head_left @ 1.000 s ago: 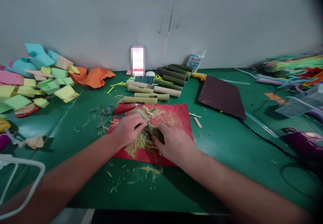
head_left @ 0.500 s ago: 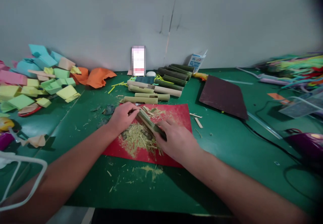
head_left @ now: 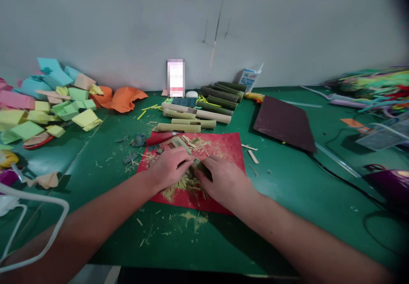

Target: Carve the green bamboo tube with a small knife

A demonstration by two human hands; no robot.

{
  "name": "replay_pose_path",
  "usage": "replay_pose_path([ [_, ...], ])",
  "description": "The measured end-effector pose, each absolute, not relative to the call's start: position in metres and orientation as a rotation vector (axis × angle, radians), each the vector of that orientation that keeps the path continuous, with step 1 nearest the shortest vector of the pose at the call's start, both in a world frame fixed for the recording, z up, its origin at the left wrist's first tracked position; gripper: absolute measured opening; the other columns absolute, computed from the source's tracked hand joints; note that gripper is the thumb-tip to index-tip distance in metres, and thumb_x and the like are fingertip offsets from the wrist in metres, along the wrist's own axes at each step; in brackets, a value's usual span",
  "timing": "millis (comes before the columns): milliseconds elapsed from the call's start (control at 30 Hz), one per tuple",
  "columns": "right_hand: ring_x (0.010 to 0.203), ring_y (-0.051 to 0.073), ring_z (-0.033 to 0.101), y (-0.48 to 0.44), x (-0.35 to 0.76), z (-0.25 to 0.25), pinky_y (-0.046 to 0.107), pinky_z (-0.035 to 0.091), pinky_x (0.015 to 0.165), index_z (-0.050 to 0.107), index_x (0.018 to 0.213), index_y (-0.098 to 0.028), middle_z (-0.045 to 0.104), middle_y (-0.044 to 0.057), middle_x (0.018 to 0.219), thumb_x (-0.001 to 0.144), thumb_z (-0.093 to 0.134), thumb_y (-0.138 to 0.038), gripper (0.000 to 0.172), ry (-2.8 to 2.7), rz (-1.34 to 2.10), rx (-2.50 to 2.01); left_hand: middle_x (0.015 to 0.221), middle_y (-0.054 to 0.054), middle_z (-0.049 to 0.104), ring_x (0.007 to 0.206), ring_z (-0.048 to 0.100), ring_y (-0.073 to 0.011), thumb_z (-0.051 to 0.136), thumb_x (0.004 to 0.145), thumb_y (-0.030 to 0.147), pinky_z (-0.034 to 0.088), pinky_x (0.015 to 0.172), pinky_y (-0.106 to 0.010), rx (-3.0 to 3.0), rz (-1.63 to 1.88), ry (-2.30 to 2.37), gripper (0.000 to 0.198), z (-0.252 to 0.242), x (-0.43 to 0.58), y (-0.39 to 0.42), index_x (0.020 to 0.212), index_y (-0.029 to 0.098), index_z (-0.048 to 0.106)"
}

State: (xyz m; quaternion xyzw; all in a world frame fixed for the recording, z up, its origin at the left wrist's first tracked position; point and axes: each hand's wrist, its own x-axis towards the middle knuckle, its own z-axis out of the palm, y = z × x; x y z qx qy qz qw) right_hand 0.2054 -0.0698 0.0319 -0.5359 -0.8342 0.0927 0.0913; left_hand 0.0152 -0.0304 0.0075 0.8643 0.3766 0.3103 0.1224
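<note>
Both my hands work over a red mat (head_left: 223, 147) on the green table. My right hand (head_left: 225, 181) is closed round the near end of a green bamboo stick (head_left: 185, 146) that slants away to the upper left. My left hand (head_left: 171, 166) is closed over the stick's middle, fingers pressed on it; whether it also holds a tool is hidden. Pale shavings (head_left: 182, 184) lie heaped on the mat under my hands. A red-handled knife (head_left: 159, 137) lies at the mat's far left corner.
Several cut bamboo pieces (head_left: 198, 113) lie behind the mat. A dark brown sheet (head_left: 284, 124) is to the right, with a black cable and a purple tool (head_left: 388, 181). Folded coloured papers (head_left: 47, 100) are heaped at the left. More shavings (head_left: 188, 218) lie near the table edge.
My left hand slid up the stick toward the far end, then came back down to its middle next to my right hand. The right hand stayed put.
</note>
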Motion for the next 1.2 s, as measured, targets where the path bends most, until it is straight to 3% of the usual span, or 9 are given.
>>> replay_pose_path([
  [467,0.065,0.015,0.055,-0.071,0.205,0.032,0.027,0.031,0.054,0.059,0.08,-0.017,0.06,0.005,0.08,0.088,0.043,-0.032,0.024,-2.46,0.282,-1.622,0.07,-0.002,0.058,0.067,0.053,-0.0126,0.049,0.088,0.024,0.043,0.066,-0.026,2.499,1.048,1.235,0.02,0.007,0.008,-0.031,0.073,0.016,0.059],
  [633,0.066,0.015,0.055,-0.07,0.204,0.032,0.028,0.032,0.055,0.059,0.08,-0.017,0.06,0.005,0.079,0.088,0.043,-0.033,0.024,-2.471,0.278,-1.599,0.067,-0.002,0.056,0.066,0.052,-0.0125,0.048,0.089,0.023,0.042,0.064,-0.025,2.559,0.911,1.161,0.021,0.007,0.007,-0.027,0.071,0.016,0.058],
  [733,0.066,0.015,0.055,-0.07,0.205,0.033,0.028,0.032,0.055,0.059,0.08,-0.017,0.06,0.005,0.08,0.088,0.043,-0.032,0.023,-2.454,0.304,-1.616,0.068,-0.002,0.056,0.065,0.052,-0.0128,0.05,0.087,0.024,0.042,0.065,-0.026,2.528,1.068,1.266,0.02,0.005,0.005,-0.026,0.07,0.015,0.058],
  [900,0.066,0.015,0.055,-0.07,0.205,0.033,0.028,0.032,0.055,0.058,0.08,-0.017,0.061,0.005,0.079,0.088,0.043,-0.031,0.023,-2.453,0.319,-1.62,0.074,-0.004,0.059,0.072,0.055,-0.0141,0.047,0.089,0.022,0.043,0.067,-0.026,2.537,0.818,1.139,0.019,0.005,0.006,-0.04,0.077,0.015,0.06],
  [1067,0.065,0.015,0.054,-0.071,0.204,0.035,0.028,0.03,0.054,0.058,0.079,-0.017,0.06,0.005,0.079,0.087,0.043,-0.033,0.023,-2.434,0.33,-1.645,0.077,-0.004,0.063,0.073,0.059,-0.0135,0.052,0.087,0.022,0.045,0.073,-0.026,2.437,1.122,1.266,0.014,0.009,-0.003,-0.029,0.079,0.015,0.062],
  [1200,0.065,0.014,0.053,-0.069,0.205,0.032,0.027,0.03,0.054,0.057,0.08,-0.017,0.06,0.005,0.079,0.087,0.044,-0.031,0.02,-2.437,0.343,-1.635,0.081,-0.003,0.065,0.077,0.06,-0.0131,0.053,0.086,0.021,0.046,0.072,-0.024,2.438,1.043,1.184,0.01,0.008,0.008,-0.029,0.083,0.016,0.062],
])
